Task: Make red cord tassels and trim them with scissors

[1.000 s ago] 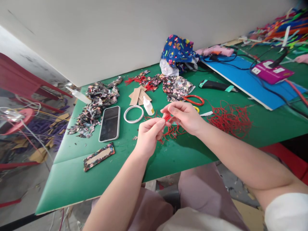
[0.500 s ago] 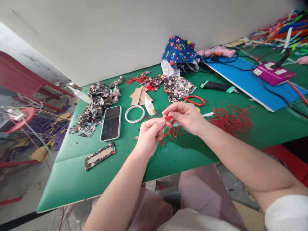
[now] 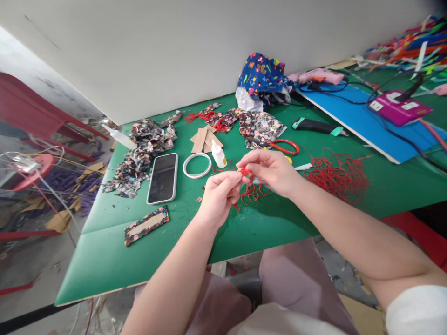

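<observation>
Head view shows almost no change since a second ago: left hand (image 3: 218,195) and right hand (image 3: 270,170) stay close together, both pinching the red thread (image 3: 244,172) above the desk (image 3: 104,260); work continues.

A single view here, taken from the person's head, looking forward and steeply down over both forearms onto the green worktop (image 3: 104,260). The near edge of the worktop cuts across the lower part of the picture, with the person's lap beneath it. The left hand (image 3: 218,197) and right hand (image 3: 270,170) sit close to the lens, near the middle. The horizon is tilted, the worktop rising toward the right. A pale wall (image 3: 174,51) closes off the far side, floor clutter showing at the left margin.
</observation>
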